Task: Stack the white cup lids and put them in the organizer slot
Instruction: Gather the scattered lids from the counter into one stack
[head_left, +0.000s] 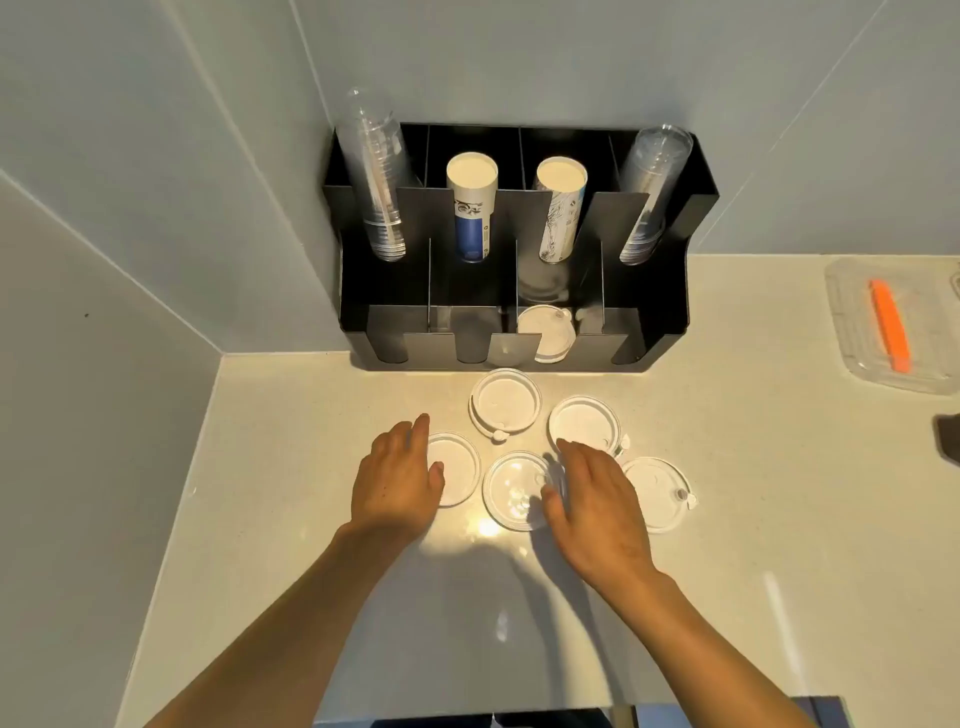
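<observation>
Five lids (505, 399) lie loose on the worktop (753, 467), near the organizer (675, 291). My left hand (397, 475) and right hand (597, 506) hover open, empty. Thin rims risk sliding, stacking crooked.

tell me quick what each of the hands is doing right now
Left hand: open, flat over the leftmost lid, holding nothing.
Right hand: open, fingers spread above the lids, holding nothing.

White lids (505, 400) on cream bench (727, 467). Black organizer (670, 291). Left paper cup stack (471, 208) white with blue band; right one (560, 213) white with dark drawings. Orange stick (891, 325) far right.
</observation>
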